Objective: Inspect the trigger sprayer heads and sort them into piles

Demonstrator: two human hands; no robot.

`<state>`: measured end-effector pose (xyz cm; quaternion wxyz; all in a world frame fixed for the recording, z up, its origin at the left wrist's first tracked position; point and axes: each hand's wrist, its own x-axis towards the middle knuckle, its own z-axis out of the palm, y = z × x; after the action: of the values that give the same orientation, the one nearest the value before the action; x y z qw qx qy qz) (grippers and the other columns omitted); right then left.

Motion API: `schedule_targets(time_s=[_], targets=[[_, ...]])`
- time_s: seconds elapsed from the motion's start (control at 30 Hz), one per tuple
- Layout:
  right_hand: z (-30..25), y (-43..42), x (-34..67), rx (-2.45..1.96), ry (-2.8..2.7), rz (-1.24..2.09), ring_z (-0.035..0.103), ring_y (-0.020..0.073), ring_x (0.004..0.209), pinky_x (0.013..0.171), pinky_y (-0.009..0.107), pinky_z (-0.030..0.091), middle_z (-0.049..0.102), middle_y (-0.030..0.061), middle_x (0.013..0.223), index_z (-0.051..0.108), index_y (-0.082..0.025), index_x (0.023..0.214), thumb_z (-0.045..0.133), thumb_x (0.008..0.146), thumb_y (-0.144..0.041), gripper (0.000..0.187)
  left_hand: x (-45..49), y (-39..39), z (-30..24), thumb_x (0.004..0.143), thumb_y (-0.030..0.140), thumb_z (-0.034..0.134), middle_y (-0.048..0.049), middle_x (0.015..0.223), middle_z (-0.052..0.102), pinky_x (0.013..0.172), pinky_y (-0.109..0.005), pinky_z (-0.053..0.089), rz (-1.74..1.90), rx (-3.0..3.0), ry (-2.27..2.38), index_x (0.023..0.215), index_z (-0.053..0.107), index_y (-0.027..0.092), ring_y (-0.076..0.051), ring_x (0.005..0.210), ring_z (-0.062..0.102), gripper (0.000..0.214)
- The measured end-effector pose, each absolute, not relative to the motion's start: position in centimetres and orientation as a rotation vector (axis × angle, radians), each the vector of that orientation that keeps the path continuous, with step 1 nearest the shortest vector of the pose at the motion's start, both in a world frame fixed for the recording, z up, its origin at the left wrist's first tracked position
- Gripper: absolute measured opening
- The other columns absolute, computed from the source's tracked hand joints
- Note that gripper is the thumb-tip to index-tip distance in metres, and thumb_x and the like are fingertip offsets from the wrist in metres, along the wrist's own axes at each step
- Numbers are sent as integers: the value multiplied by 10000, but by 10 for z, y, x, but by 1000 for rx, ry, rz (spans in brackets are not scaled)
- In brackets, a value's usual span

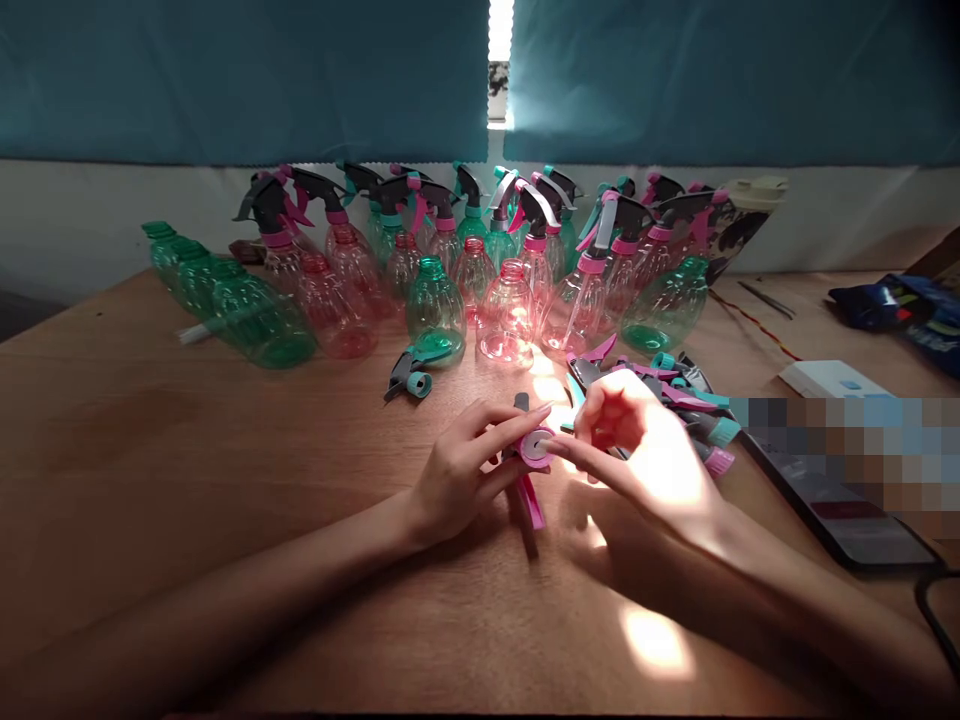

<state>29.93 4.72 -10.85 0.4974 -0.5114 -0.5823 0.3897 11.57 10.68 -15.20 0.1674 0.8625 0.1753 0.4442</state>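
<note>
My left hand (457,472) grips a pink and grey spray trigger head (534,449) over the wooden table, with its pink lever hanging down toward the tabletop. The fingertips of my right hand (630,450) press against the head's round pink collar from the right. Just beyond my right hand lies a heap of loose pink, teal and grey trigger heads (660,392). A teal and grey trigger head (411,372) rests apart, to the left of my hands. Rows of empty pink and green plastic bottles (507,305) stand farther back, several with sprayers fitted.
Green bottles (232,305) lie on their sides at the left. On the right are a phone or tablet (840,510), partly pixelated, a white box (829,380), a blue bag (892,310), tweezers (765,298) and a thin wire (754,318). A teal curtain (240,80) hangs behind.
</note>
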Motion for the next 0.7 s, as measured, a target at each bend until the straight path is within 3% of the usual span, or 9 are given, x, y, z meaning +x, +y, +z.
schedule_targets(time_s=[0.13,0.3,0.7], targets=[[-102,40,308,-1146,-1811,562,620,149,656,532,269,497,656,8,849,522,-249,962,649,844,-225,175,116,107,-152,861,154,647,-51,1033,615,762,-252,564,1265,2449,507,1312,533,225,-142,867,612,470],[-105,38,309,-1172,-2070,163,654,146,749,622,264,516,681,-6,921,510,-256,1122,599,865,-138,296,116,107,-152,888,181,613,-56,1056,607,754,-259,576,1257,2462,515,1363,484,253,-143,860,617,497],[-99,38,306,-1208,-2064,81,699,152,803,646,238,526,712,4,911,470,-236,1149,566,860,-90,338,118,108,-153,922,232,563,-58,1038,592,775,-283,574,1276,2453,499,1361,477,240,-155,887,613,448]])
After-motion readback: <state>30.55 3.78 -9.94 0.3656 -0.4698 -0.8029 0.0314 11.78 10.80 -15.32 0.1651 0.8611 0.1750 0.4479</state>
